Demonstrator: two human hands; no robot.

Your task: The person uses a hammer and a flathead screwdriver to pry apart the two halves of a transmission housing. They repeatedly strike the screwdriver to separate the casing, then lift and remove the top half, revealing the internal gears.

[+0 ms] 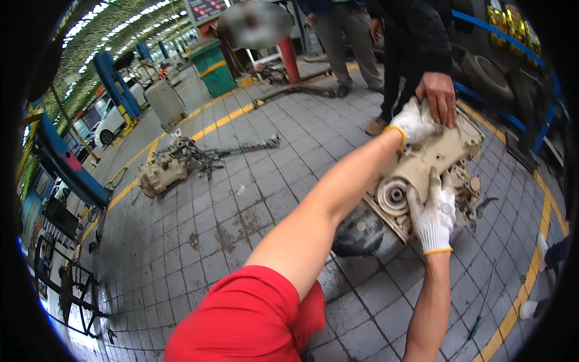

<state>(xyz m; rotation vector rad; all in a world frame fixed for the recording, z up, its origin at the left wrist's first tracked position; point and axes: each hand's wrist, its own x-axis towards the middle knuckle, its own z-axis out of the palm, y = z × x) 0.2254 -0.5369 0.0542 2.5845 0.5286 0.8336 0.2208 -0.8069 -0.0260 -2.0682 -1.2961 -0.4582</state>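
A dirty tan engine (431, 157) lies on the tiled floor, with a round pulley (395, 196) at its near left and a black oil pan (369, 234) below. My left hand (415, 123), in a white knit glove, is closed on the far edge of the engine's cover. Part of its fingers is hidden. Close beside it, another person's bare hand (438, 96) grips the same end. My right hand (435, 211), gloved too, rests on the cover's near side just right of the pulley, fingers stretched out and thumb apart.
A gearbox-like assembly (166, 172) with a long shaft lies on the floor to the left. People stand just beyond the engine. A tyre (487, 77) and blue rack are at right; a green bin (211, 67) and blue lift posts (72, 157) stand farther off. A thin rod (482, 304) lies at lower right.
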